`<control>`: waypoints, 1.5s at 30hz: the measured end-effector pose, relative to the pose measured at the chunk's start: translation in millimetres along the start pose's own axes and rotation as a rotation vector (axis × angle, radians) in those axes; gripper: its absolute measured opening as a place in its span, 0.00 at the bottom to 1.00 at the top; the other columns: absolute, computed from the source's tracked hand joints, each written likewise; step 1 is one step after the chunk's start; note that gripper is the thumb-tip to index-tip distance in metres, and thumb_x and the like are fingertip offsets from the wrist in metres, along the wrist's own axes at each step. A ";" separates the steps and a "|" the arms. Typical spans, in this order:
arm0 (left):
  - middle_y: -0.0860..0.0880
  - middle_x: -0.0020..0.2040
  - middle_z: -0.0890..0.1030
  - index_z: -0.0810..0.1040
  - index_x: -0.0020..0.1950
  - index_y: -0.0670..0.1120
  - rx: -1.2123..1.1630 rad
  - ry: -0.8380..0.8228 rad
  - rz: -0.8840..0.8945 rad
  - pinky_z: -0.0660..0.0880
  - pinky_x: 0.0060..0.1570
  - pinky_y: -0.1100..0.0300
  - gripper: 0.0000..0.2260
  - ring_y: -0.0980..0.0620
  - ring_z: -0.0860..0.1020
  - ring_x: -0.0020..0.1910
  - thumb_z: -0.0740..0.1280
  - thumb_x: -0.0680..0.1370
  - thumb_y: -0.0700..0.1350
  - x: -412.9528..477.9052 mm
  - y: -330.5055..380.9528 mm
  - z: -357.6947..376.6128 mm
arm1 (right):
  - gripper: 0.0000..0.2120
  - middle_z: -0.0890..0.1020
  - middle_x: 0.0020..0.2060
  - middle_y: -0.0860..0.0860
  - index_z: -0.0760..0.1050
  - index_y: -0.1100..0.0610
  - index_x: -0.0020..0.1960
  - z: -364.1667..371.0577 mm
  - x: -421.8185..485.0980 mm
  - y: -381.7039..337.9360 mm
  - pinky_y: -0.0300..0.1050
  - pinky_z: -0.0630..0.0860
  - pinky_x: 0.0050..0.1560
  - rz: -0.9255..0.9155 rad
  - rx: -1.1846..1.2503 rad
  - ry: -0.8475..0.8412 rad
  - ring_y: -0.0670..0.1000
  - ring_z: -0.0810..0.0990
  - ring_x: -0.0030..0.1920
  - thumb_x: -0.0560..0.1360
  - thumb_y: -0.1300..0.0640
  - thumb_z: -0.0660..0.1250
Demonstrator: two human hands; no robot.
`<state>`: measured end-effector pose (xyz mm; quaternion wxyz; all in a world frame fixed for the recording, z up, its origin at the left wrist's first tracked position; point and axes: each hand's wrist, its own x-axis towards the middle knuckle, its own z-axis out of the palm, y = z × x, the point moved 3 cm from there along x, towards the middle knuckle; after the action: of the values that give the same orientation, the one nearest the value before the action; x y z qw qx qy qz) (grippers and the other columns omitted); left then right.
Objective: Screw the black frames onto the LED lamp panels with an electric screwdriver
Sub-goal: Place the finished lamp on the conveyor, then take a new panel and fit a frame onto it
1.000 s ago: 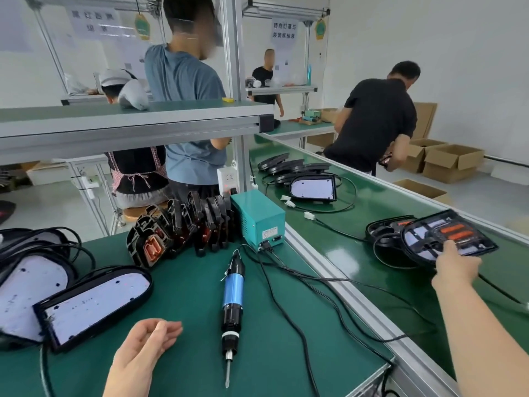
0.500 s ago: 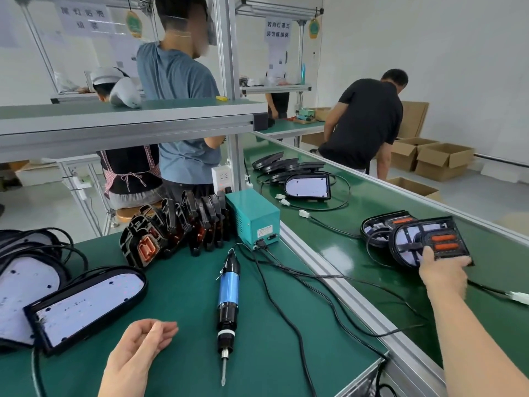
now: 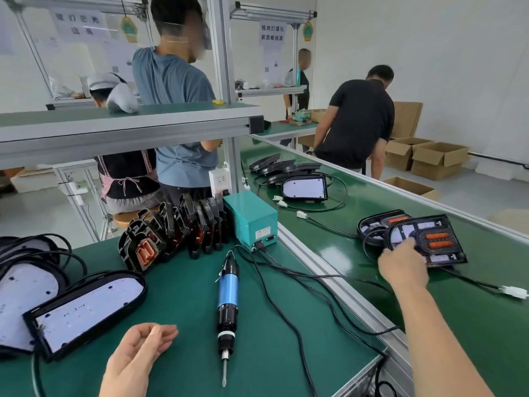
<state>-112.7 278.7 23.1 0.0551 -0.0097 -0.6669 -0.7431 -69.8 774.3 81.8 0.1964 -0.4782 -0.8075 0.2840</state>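
Meanwhile the right hand (image 3: 403,267) pinches the framed panel (image 3: 438,242) far right; the slack left hand (image 3: 137,356) sits nearer the screwdriver (image 3: 227,293).

Teal metal power-supply box (image 3: 252,222); white plastic wall socket (image 3: 219,180); open brown cardboard boxes (image 3: 438,160); hanging white paper signs (image 3: 272,32)

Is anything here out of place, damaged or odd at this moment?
Nothing is spilled or visibly broken. Only the black frames lean unevenly in their row, and black cords loop loosely across the bench.
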 end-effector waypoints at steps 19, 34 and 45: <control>0.41 0.48 0.86 0.79 0.52 0.36 0.004 0.030 -0.078 0.76 0.56 0.51 0.06 0.43 0.85 0.52 0.62 0.83 0.36 -0.4 -1.0 0.9 | 0.29 0.80 0.40 0.53 0.54 0.54 0.82 106.0 -224.1 -155.7 0.55 0.77 0.51 -0.642 0.346 -0.484 0.58 0.80 0.48 0.84 0.54 0.58; 0.34 0.75 0.67 0.63 0.78 0.36 -0.838 0.553 -0.516 0.66 0.74 0.48 0.26 0.40 0.68 0.75 0.66 0.83 0.44 24.3 34.0 -29.1 | 0.14 0.80 0.33 0.47 0.82 0.49 0.45 138.2 -232.1 -127.5 0.45 0.76 0.40 -0.621 0.733 -0.395 0.51 0.77 0.34 0.75 0.68 0.69; 0.41 0.32 0.84 0.78 0.47 0.35 -0.190 0.637 -0.437 0.80 0.31 0.58 0.16 0.46 0.84 0.28 0.64 0.83 0.48 16.0 42.2 -46.4 | 0.13 0.81 0.36 0.43 0.83 0.51 0.44 137.9 -232.0 -126.4 0.34 0.72 0.38 -0.615 0.794 -0.407 0.46 0.75 0.35 0.76 0.68 0.69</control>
<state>-121.8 227.1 61.1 0.0985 0.3585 -0.5308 -0.7616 -126.5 483.6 47.9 0.2756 -0.0441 -0.7625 0.5836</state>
